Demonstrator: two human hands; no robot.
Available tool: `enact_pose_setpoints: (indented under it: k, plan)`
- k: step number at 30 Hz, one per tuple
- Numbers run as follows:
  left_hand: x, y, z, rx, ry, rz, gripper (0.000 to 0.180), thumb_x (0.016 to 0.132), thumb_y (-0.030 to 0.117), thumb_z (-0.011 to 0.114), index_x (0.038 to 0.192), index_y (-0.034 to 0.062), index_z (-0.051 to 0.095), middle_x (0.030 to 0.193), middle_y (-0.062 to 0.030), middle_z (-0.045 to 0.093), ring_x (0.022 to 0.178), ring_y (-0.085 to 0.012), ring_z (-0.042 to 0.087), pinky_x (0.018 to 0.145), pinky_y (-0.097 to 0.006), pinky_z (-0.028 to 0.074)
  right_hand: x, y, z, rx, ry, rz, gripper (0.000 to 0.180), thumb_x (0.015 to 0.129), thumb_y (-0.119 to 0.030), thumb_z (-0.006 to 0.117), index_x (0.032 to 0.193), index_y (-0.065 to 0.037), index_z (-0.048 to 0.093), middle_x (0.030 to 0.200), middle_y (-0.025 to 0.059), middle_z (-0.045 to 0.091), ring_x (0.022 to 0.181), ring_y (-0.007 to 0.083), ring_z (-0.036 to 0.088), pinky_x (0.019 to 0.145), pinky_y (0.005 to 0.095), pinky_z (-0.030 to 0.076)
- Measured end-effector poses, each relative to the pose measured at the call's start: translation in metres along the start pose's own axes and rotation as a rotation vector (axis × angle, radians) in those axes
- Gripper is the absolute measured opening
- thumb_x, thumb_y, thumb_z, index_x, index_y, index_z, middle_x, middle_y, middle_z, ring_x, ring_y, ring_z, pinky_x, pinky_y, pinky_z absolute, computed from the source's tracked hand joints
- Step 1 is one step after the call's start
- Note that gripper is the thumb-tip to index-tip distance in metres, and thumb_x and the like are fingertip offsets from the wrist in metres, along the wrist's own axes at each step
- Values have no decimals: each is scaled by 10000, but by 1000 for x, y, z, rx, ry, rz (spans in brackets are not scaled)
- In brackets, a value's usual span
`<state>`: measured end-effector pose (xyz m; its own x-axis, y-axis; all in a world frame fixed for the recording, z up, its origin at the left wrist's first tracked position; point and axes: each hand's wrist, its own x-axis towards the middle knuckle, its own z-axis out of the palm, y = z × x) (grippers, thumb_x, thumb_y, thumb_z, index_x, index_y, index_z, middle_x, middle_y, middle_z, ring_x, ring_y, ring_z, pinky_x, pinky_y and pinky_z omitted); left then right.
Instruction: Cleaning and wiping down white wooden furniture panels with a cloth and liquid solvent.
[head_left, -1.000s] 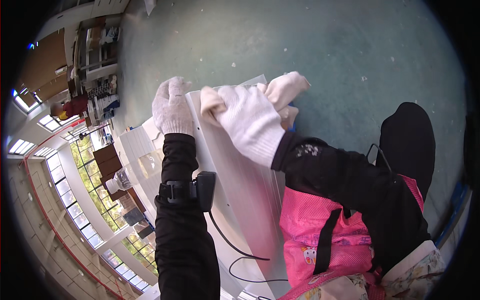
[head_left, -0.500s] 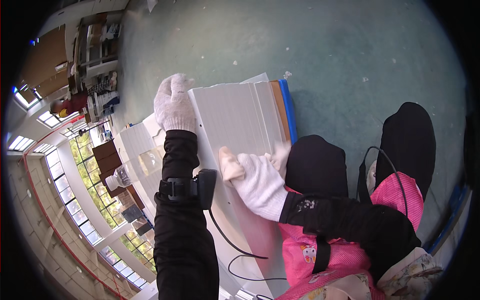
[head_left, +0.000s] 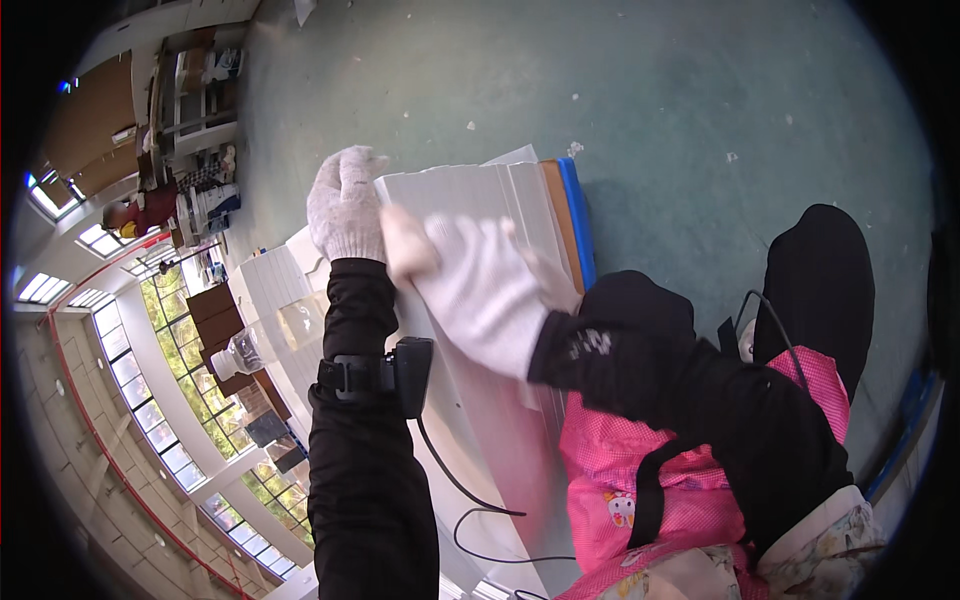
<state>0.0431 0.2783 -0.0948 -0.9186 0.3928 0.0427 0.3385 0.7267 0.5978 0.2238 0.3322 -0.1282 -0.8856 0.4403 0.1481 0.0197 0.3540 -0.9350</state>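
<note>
A pale panel with a long grooved face [head_left: 460, 205] lies on edge before me, its long side running away from my lap. My left hand [head_left: 345, 205], in a whitish knitted glove, is closed over its far left corner. Across the panel's upper part, my gloved right hand [head_left: 480, 290] is closed round a cream cloth [head_left: 405, 245], one end sticking out towards my left wrist. Motion blurs the right fingers, and the cloth's middle is hidden under them. The cloth appears to touch the panel's left edge.
Brown [head_left: 560, 225] and blue boards [head_left: 573, 220] stand along the panel's right side, by my knee. Left of my forearm lies a clear plastic bottle [head_left: 240, 352]. A black cable [head_left: 455, 470] hangs from my left wrist device [head_left: 412, 375]. White scraps dot the green floor [head_left: 660, 90].
My right hand has slid away from me and to the left along the panel with the cloth, now close to my left wrist. My left hand stays at the corner.
</note>
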Motion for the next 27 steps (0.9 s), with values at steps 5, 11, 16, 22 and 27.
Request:
enact_pose_setpoints:
  k: [5, 11, 16, 22, 27]
  plan:
    - [8, -8, 4, -297, -103, 25, 274, 923, 211, 566, 1004, -33, 659, 932, -136, 703, 882, -189, 671, 763, -261, 505, 29, 10, 5, -101, 174, -85, 372, 798, -133, 552, 1139, 11, 523, 1005, 167, 500, 931, 371, 533, 737, 495, 434]
    - [-9, 10, -2, 69, 41, -6, 345, 922, 297, 527, 1004, -5, 672, 904, -103, 733, 889, -188, 661, 861, -292, 458, -45, -5, 8, 63, -99, 280, 332, 857, -185, 516, 1154, -37, 526, 962, 220, 563, 882, 400, 567, 745, 488, 446]
    - [-7, 32, 20, 57, 15, 38, 342, 922, 293, 524, 1001, -6, 671, 916, -112, 730, 905, -187, 660, 885, -293, 446, 50, 64, -34, 375, -272, 516, 200, 877, -89, 460, 1061, -52, 391, 912, 145, 566, 857, 304, 619, 670, 431, 491]
    - [-12, 14, -6, 44, 35, -6, 354, 926, 298, 521, 1014, -14, 661, 928, -124, 727, 916, -186, 657, 917, -292, 430, -50, 57, 59, 4, -239, 677, 132, 907, -144, 452, 1002, -67, 503, 913, 145, 562, 801, 303, 641, 672, 467, 482]
    - [-7, 23, 13, 47, 4, 53, 364, 941, 313, 522, 1013, -16, 660, 939, -130, 726, 917, -183, 650, 925, -293, 427, 15, 128, 45, -232, -132, 489, 234, 861, -101, 506, 1076, -10, 493, 1051, 199, 578, 874, 352, 650, 741, 478, 514]
